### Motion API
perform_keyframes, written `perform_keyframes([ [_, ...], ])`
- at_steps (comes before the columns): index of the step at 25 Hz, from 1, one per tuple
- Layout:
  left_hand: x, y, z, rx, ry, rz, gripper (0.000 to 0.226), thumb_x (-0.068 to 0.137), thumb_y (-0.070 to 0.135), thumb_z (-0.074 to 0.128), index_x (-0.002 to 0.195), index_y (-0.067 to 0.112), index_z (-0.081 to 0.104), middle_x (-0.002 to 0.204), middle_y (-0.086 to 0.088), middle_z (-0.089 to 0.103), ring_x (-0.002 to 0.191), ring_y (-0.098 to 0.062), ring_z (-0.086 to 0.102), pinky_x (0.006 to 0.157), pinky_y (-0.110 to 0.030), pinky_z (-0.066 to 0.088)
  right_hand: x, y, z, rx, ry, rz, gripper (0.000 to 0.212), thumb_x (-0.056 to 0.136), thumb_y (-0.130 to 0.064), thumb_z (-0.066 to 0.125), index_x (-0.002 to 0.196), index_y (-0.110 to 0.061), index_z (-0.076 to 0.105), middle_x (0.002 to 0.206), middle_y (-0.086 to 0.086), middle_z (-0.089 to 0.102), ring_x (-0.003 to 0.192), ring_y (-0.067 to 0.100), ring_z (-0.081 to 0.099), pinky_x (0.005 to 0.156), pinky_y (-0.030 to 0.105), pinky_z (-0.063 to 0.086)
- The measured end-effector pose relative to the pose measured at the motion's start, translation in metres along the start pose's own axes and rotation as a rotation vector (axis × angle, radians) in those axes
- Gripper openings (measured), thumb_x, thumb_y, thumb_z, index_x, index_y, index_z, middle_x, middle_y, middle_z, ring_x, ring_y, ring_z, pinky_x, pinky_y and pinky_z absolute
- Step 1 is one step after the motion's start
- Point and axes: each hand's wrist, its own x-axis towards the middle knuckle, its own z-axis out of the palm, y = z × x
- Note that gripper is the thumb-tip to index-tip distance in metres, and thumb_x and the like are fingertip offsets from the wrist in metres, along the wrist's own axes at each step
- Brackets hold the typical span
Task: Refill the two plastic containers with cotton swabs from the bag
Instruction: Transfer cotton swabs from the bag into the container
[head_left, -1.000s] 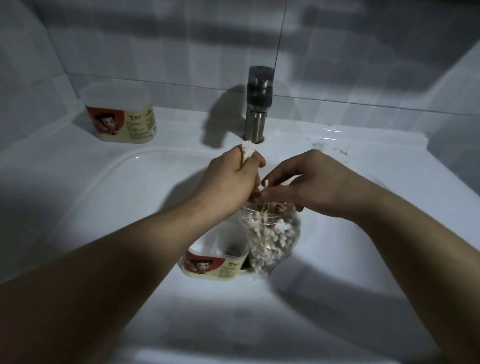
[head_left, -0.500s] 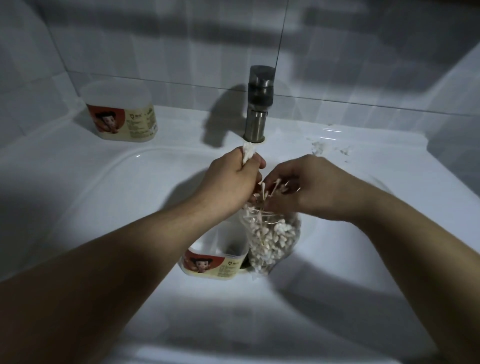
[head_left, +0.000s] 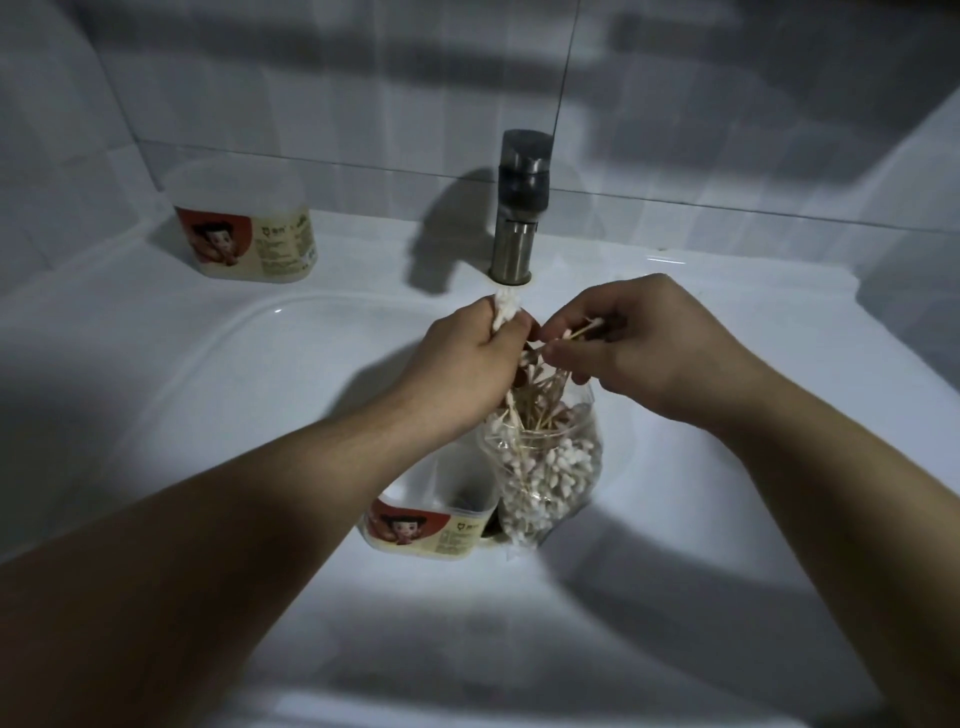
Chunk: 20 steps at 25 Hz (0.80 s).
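While the left hand (head_left: 467, 358) grips the bag (head_left: 545, 467) by its top above the sink (head_left: 156, 364) basin, the right hand (head_left: 639, 343) pinches a bunch of cotton swabs (head_left: 576, 332) at its mouth. Next step, likely: lower them into the open container (head_left: 431, 525) just beside the bag.

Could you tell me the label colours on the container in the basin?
Red and cream label, cartoon face; head view.

One tub (head_left: 426, 525) sits in the sink (head_left: 234, 415), bag (head_left: 589, 410) of swabs (head_left: 556, 467) just right of it; the other tub (head_left: 244, 228) is on the ledge (head_left: 374, 260) back left, tap (head_left: 519, 208) behind the middle.
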Motion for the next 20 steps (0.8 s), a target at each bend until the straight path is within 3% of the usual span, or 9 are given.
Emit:
perform_keyframes([
  [3, 0.0010, -0.0014, 0.0003, 0.019, 0.007, -0.002, 0.028, 0.107, 0.034, 0.044, 0.096, 0.022, 0.066, 0.089, 0.001, 0.074, 0.083, -0.017, 0.070, 0.081, -0.045, 0.057, -0.0002, -0.0014, -0.0015, 0.100, 0.025, 0.013, 0.007, 0.084, -0.014, 0.079, 0.083, -0.022, 0.079, 0.061, -0.002, 0.068, 0.048, 0.004, 0.053, 0.046, 0.014, 0.038],
  [8, 0.0020, -0.0032, -0.0003, -0.057, -0.014, -0.014, 0.027, 0.106, 0.034, 0.044, 0.095, 0.027, 0.066, 0.090, 0.003, 0.074, 0.084, -0.020, 0.072, 0.082, -0.053, 0.059, 0.0053, 0.0046, -0.0036, 0.347, 0.127, 0.061, 0.019, 0.082, 0.002, 0.075, 0.076, -0.016, 0.077, 0.063, 0.007, 0.066, 0.060, 0.019, 0.055, 0.058, 0.030, 0.045],
  [11, 0.0021, -0.0022, -0.0009, -0.084, 0.006, 0.013, 0.026, 0.108, 0.032, 0.042, 0.093, 0.031, 0.065, 0.094, 0.008, 0.072, 0.088, -0.015, 0.071, 0.080, -0.051, 0.061, 0.0079, 0.0064, -0.0045, 0.488, 0.156, 0.054, 0.027, 0.082, 0.009, 0.071, 0.070, -0.015, 0.075, 0.065, 0.011, 0.064, 0.063, 0.024, 0.053, 0.056, 0.029, 0.043],
  [16, 0.0015, -0.0010, 0.0006, -0.201, -0.054, 0.049, 0.025, 0.109, 0.029, 0.042, 0.119, 0.027, 0.065, 0.109, 0.010, 0.073, 0.093, -0.002, 0.071, 0.078, -0.030, 0.061, 0.0076, 0.0047, -0.0033, 0.622, 0.121, 0.051, 0.023, 0.082, 0.014, 0.067, 0.076, -0.009, 0.071, 0.076, 0.021, 0.059, 0.066, 0.025, 0.049, 0.057, 0.029, 0.040],
  [18, 0.0012, -0.0019, 0.0014, -0.202, -0.111, 0.097, 0.027, 0.110, 0.026, 0.041, 0.123, 0.021, 0.064, 0.106, 0.005, 0.076, 0.096, -0.007, 0.072, 0.083, -0.031, 0.059, 0.0075, 0.0043, -0.0009, 0.589, 0.114, 0.040, 0.022, 0.082, 0.012, 0.069, 0.077, -0.009, 0.071, 0.076, 0.023, 0.060, 0.063, 0.025, 0.051, 0.058, 0.029, 0.042],
  [20, 0.0008, -0.0019, 0.0014, -0.216, -0.151, 0.117, 0.027, 0.110, 0.024, 0.039, 0.119, 0.015, 0.063, 0.093, 0.002, 0.076, 0.086, -0.011, 0.072, 0.080, -0.034, 0.056, 0.0074, 0.0035, 0.0013, 0.551, 0.122, 0.037, 0.020, 0.082, 0.011, 0.072, 0.078, -0.009, 0.071, 0.076, 0.022, 0.063, 0.059, 0.022, 0.054, 0.058, 0.028, 0.046],
])
